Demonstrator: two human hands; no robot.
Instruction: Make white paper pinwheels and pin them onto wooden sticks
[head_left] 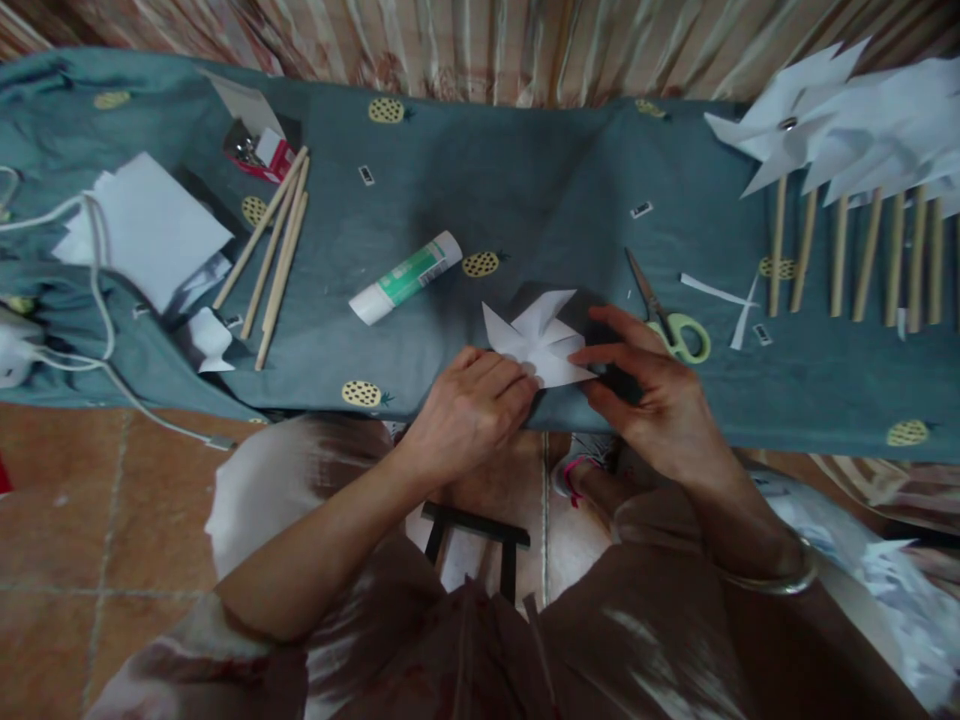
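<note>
Left grip (474, 405): you pinch the white paper pinwheel (541, 345).
Right grip (660, 390): yours spreads loosely, one finger touching it.

One unmounted paper pinwheel (540, 346), one glue stick (406, 277), one pair of scissors (660, 312), one red box (279, 162) and two paper strips (712, 289) are showing; at least three loose wooden sticks (260, 228) are lying together, and at least seven wooden handles (838, 255) are protruding beneath mounted pinwheels (817, 115).

2 forearms (337, 530) angled inward; left hand (476, 408) curled; right hand (652, 390), fingers (624, 356) spread.
</note>
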